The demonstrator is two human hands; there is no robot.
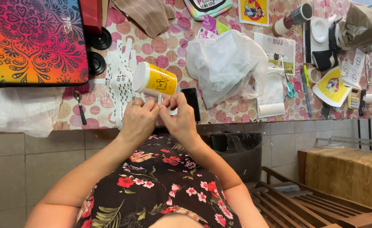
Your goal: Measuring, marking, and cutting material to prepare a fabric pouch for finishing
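Both hands up at table edge, fingertips meeting on a small white paper strip (159, 99). Left hand (138, 120) pinching strip from the left, ring on one finger. Right hand (180, 118) pinching same strip from the right, thumb and forefinger closed tight on it. Strip upright, held just in front of and below a yellow-and-white mug (154, 79). Mug tipped on its side, open end facing left; strip top close to mug's lower wall, contact not clear. Whether mug rests on table or is propped by the hands: cannot tell.

Black phone (192, 103) flat on dotted tablecloth (160, 44), just behind right hand. Pile of white printed strips (120, 82) left of mug. Spoon (80, 106) further left, near table edge. Crumpled clear plastic bag (226, 65) right of phone. Teal-handled scissors (289, 88) beyond bag, well apart from hands. Bright rainbow-patterned case (32, 40) at upper left. Wooden chair frame (304, 204) at lower right, below table level.
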